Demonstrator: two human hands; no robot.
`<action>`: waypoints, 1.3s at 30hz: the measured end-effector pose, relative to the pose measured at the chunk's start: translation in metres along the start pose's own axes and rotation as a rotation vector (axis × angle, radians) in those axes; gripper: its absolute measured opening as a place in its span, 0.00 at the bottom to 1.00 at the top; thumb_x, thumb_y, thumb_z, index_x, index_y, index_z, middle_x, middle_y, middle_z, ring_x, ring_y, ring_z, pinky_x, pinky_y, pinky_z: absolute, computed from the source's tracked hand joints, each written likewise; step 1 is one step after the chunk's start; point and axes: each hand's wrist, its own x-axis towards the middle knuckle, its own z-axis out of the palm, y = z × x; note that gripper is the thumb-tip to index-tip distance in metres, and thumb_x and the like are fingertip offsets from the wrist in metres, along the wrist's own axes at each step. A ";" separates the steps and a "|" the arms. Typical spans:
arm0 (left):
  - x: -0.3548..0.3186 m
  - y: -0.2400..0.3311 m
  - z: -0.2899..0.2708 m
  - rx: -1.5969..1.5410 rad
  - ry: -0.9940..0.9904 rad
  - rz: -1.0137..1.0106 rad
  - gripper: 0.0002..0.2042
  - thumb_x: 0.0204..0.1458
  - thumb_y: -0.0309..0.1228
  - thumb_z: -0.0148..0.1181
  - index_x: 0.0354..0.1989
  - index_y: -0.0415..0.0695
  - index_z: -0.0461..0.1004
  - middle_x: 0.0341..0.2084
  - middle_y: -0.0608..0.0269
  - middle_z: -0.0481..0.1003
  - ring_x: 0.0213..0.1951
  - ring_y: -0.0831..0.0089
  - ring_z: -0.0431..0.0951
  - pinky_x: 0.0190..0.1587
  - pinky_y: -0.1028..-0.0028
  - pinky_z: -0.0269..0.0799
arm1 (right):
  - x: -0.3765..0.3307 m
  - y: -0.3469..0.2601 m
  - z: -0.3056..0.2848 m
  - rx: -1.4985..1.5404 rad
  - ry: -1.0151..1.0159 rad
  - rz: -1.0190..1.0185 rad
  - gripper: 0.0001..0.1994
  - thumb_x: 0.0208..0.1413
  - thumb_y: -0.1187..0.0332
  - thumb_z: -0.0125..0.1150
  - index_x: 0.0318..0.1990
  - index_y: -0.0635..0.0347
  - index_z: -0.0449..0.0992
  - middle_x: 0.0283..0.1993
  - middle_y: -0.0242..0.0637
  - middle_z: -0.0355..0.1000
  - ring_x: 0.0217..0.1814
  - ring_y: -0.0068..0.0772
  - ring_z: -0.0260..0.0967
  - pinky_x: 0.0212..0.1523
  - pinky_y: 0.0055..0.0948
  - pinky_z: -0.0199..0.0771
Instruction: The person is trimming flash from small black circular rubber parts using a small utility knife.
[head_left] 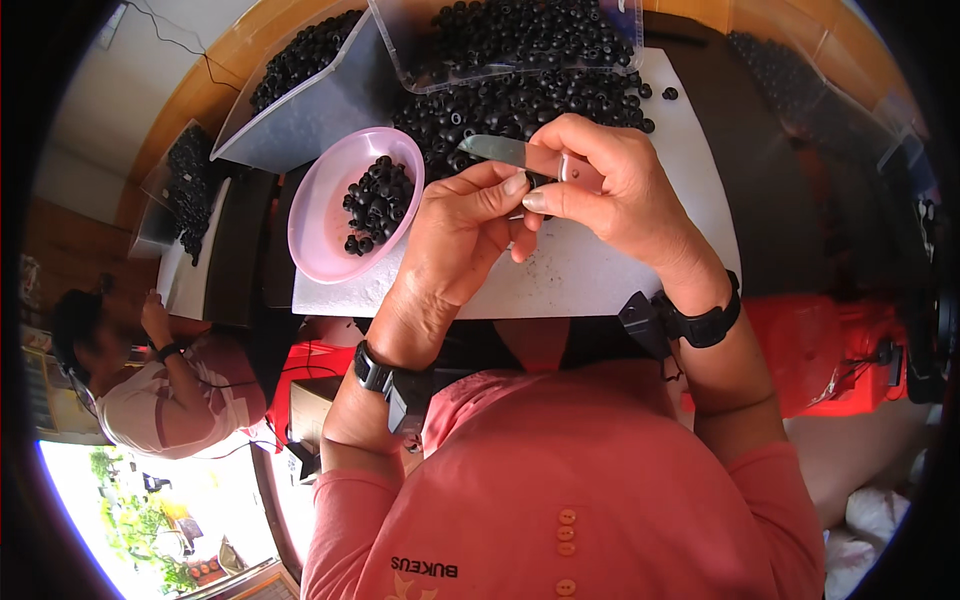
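Observation:
Above the white board, my right hand grips a small knife by its pinkish handle. The knife's blade points left, over the top of my left fingers. My left hand pinches a small black ring-like part, mostly hidden by the fingertips, right beside the knife. Both hands are closed, with their fingertips nearly meeting. Left of my left hand stands a pink bowl with black parts in it. A heap of similar black parts lies just beyond my hands.
A clear plastic bin lies tipped at the back, black parts spilling from it. Another bin of parts stands at the back left. A dark tabletop extends to the right. A co-worker sits at the far left.

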 end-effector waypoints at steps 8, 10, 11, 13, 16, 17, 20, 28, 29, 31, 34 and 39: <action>-0.001 -0.010 -0.012 -0.138 -0.043 0.105 0.12 0.63 0.28 0.56 0.47 0.31 0.75 0.34 0.55 0.77 0.34 0.69 0.76 0.29 0.72 0.71 | 0.003 0.003 0.004 -0.018 0.042 0.038 0.08 0.54 0.71 0.67 0.38 0.64 0.76 0.26 0.28 0.69 0.27 0.15 0.64 0.28 0.19 0.64; 0.002 -0.012 -0.014 -0.152 -0.045 0.149 0.13 0.63 0.29 0.56 0.49 0.31 0.74 0.35 0.55 0.76 0.34 0.69 0.76 0.29 0.73 0.69 | 0.007 0.003 0.002 -0.056 0.087 0.075 0.09 0.57 0.66 0.66 0.36 0.63 0.76 0.22 0.28 0.67 0.24 0.15 0.61 0.25 0.21 0.60; 0.002 -0.014 -0.017 -0.131 -0.038 0.166 0.14 0.63 0.30 0.56 0.50 0.31 0.73 0.35 0.54 0.76 0.35 0.69 0.76 0.28 0.73 0.68 | 0.008 0.003 0.003 -0.043 0.099 0.092 0.11 0.59 0.63 0.65 0.34 0.63 0.75 0.19 0.30 0.66 0.22 0.16 0.60 0.23 0.23 0.59; 0.002 -0.017 -0.020 -0.106 -0.022 0.193 0.15 0.63 0.30 0.56 0.51 0.31 0.73 0.36 0.54 0.75 0.36 0.68 0.75 0.28 0.73 0.68 | 0.007 0.005 0.005 -0.050 0.101 0.122 0.14 0.61 0.59 0.63 0.32 0.63 0.75 0.16 0.32 0.65 0.19 0.19 0.58 0.21 0.26 0.58; -0.001 -0.016 -0.013 -0.135 0.033 0.196 0.13 0.63 0.28 0.55 0.50 0.30 0.75 0.34 0.55 0.76 0.34 0.69 0.75 0.30 0.73 0.70 | 0.006 0.010 0.005 -0.112 0.077 0.149 0.17 0.64 0.58 0.59 0.29 0.63 0.75 0.16 0.35 0.63 0.18 0.24 0.57 0.21 0.29 0.59; -0.001 -0.017 -0.013 -0.124 0.038 0.205 0.13 0.63 0.27 0.56 0.49 0.30 0.75 0.34 0.55 0.76 0.34 0.69 0.76 0.29 0.73 0.71 | 0.006 0.011 0.006 -0.112 0.078 0.149 0.17 0.64 0.58 0.59 0.29 0.63 0.75 0.16 0.36 0.63 0.17 0.25 0.57 0.21 0.29 0.59; -0.003 -0.018 -0.012 -0.105 0.051 0.224 0.12 0.63 0.27 0.56 0.48 0.30 0.75 0.34 0.54 0.76 0.32 0.69 0.76 0.28 0.73 0.71 | 0.007 0.010 0.007 -0.115 0.069 0.148 0.17 0.64 0.59 0.59 0.28 0.63 0.75 0.15 0.38 0.63 0.16 0.26 0.57 0.20 0.30 0.58; -0.004 -0.018 -0.012 -0.085 0.047 0.208 0.09 0.63 0.25 0.55 0.45 0.31 0.75 0.35 0.53 0.77 0.31 0.71 0.76 0.23 0.75 0.70 | 0.006 0.015 0.012 -0.117 0.058 0.057 0.16 0.63 0.61 0.59 0.27 0.62 0.74 0.15 0.38 0.66 0.15 0.28 0.58 0.19 0.31 0.57; -0.004 -0.018 -0.011 -0.075 0.058 0.206 0.08 0.63 0.24 0.55 0.45 0.31 0.75 0.35 0.53 0.77 0.31 0.71 0.76 0.23 0.75 0.70 | 0.006 0.013 0.011 -0.130 0.030 0.090 0.15 0.64 0.62 0.59 0.28 0.63 0.75 0.17 0.35 0.66 0.18 0.24 0.59 0.22 0.28 0.59; -0.006 -0.018 -0.010 -0.055 0.078 0.202 0.08 0.63 0.24 0.54 0.45 0.31 0.75 0.36 0.53 0.77 0.31 0.71 0.76 0.23 0.76 0.69 | 0.006 0.007 0.008 -0.155 -0.028 0.156 0.14 0.66 0.64 0.58 0.32 0.65 0.76 0.21 0.29 0.68 0.25 0.17 0.62 0.27 0.23 0.62; -0.006 -0.018 -0.007 -0.044 0.092 0.201 0.08 0.64 0.24 0.53 0.45 0.31 0.74 0.35 0.53 0.77 0.31 0.71 0.76 0.23 0.76 0.70 | 0.005 0.010 0.008 -0.166 -0.035 0.144 0.14 0.66 0.64 0.57 0.31 0.66 0.76 0.20 0.30 0.68 0.24 0.17 0.61 0.26 0.23 0.62; -0.007 -0.019 -0.008 -0.040 0.117 0.201 0.08 0.64 0.23 0.53 0.45 0.31 0.74 0.34 0.53 0.76 0.30 0.71 0.76 0.23 0.75 0.70 | 0.006 0.010 0.008 -0.213 -0.043 0.125 0.14 0.65 0.64 0.58 0.30 0.66 0.75 0.19 0.32 0.67 0.23 0.19 0.59 0.24 0.25 0.60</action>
